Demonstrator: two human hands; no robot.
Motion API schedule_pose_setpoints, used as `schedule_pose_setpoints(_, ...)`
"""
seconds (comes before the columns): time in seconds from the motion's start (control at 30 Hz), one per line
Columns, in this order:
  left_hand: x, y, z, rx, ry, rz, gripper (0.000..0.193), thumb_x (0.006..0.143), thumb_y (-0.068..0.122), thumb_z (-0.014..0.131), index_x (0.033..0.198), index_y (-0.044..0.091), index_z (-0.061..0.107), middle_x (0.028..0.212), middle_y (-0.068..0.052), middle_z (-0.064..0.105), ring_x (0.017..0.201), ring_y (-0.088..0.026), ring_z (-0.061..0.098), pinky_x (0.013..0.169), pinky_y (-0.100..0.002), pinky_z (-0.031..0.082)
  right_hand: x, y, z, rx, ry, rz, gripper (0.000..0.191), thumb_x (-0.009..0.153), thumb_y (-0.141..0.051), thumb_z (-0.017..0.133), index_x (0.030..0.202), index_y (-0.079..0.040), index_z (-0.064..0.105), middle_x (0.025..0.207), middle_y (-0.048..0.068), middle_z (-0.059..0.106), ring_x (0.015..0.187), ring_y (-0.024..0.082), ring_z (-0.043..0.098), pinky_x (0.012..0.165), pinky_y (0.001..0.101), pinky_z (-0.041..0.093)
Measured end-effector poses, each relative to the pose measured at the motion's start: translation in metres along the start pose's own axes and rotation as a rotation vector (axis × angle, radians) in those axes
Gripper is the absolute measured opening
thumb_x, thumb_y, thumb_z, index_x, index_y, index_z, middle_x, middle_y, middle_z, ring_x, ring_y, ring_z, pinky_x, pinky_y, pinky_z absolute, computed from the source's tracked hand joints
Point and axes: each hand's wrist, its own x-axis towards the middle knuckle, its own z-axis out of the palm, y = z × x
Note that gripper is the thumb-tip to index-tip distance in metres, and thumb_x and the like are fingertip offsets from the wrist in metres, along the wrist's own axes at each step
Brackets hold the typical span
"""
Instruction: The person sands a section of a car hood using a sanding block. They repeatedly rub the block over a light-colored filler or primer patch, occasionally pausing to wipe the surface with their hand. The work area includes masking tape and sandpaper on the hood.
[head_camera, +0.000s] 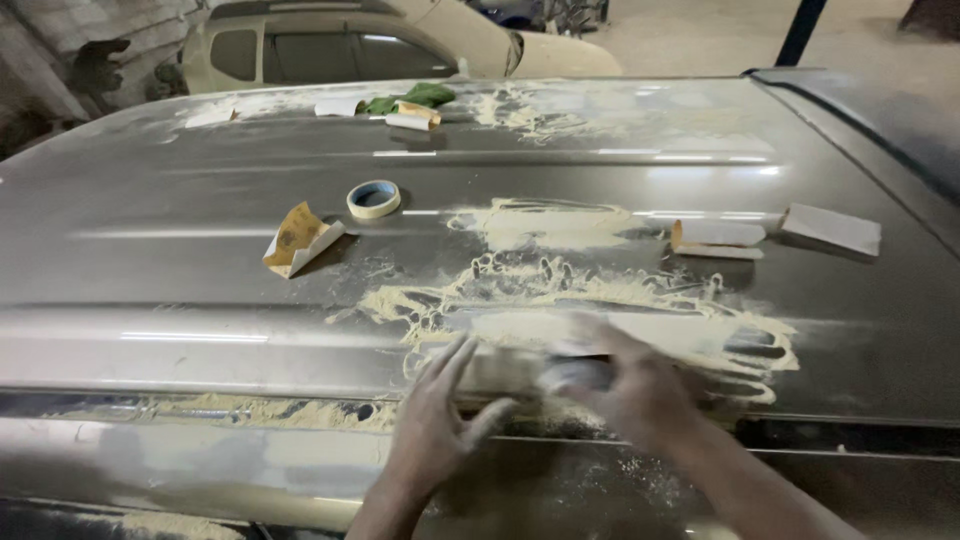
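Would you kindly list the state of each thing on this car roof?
Left hand: flat, fingers spread on the roof.
Right hand: blurred, gripping a sanding block.
Tape roll: lying flat.
Folded sandpaper: bent, tented.
Car roof: dusty, filler-smeared.

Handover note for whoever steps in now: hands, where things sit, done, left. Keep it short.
Left hand: flat on the car roof, fingers spread, holding nothing.
Right hand: pressed on a sanding block, blurred.
Tape roll and folded sandpaper lie further up the roof; more sandpaper pieces to the right.
Done: pale sanding dust across mid-roof.
Left: surrounding grey panel shows no sanding.
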Motion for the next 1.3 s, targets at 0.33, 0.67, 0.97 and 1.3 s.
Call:
schedule_pose_setpoints(0.33, -0.003, -0.009, -0.013, 0.000, 0.000, 0.088, 0.103, 0.063, 0.028, 0.095, 0.150, 0.011, 0.042, 0.152, -0.011, 0.048, 0.136, -0.035, 0.047, 0.110, -0.046, 0.041, 0.034, 0.005, 0.067, -0.006, 0.058, -0.443, 0.095, 0.068, -0.038, 0.092, 0.146, -0.008, 0.049, 0.157, 0.023, 0.041, 0.142, 0.038, 0.044, 0.115, 0.0475, 0.043)
schedule_pose_setpoints(0.67, 0.002, -0.008, -0.010, -0.125, -0.025, 0.146, 0.098, 0.062, 0.021, 0.094, 0.149, 0.011, 0.048, 0.154, -0.010, 0.049, 0.139, -0.031, 0.048, 0.115, -0.043, 0.040, 0.003, 0.046, 0.031, -0.168, -0.088, -0.455, 0.109, 0.058, -0.052, 0.097, 0.146, -0.007, 0.052, 0.148, 0.019, 0.054, 0.135, 0.035, 0.051, 0.112, 0.0528, 0.039)
schedule_pose_setpoints(0.97, 0.019, 0.013, -0.002, 0.178, -0.224, 0.227, 0.099, 0.064, 0.025, 0.088, 0.152, 0.013, 0.044, 0.150, -0.007, 0.050, 0.141, -0.031, 0.041, 0.121, -0.046, 0.031, 0.004, 0.030, 0.038, -0.097, -0.090, -0.336, 0.074, 0.065, -0.040, 0.094, 0.127, -0.008, 0.068, 0.130, 0.015, 0.069, 0.121, 0.029, 0.065, 0.105, 0.0416, 0.052)
schedule_pose_setpoints(1.3, -0.011, -0.010, 0.013, 0.144, -0.031, 0.365, 0.084, 0.066, 0.002, 0.071, 0.147, 0.006, 0.052, 0.154, -0.014, 0.049, 0.144, -0.036, 0.042, 0.119, -0.048, 0.033, -0.022, 0.008, 0.047, -0.227, -0.068, -0.327, 0.071, 0.070, -0.033, 0.089, 0.129, -0.002, 0.066, 0.134, 0.016, 0.064, 0.120, 0.034, 0.062, 0.098, 0.0420, 0.051)
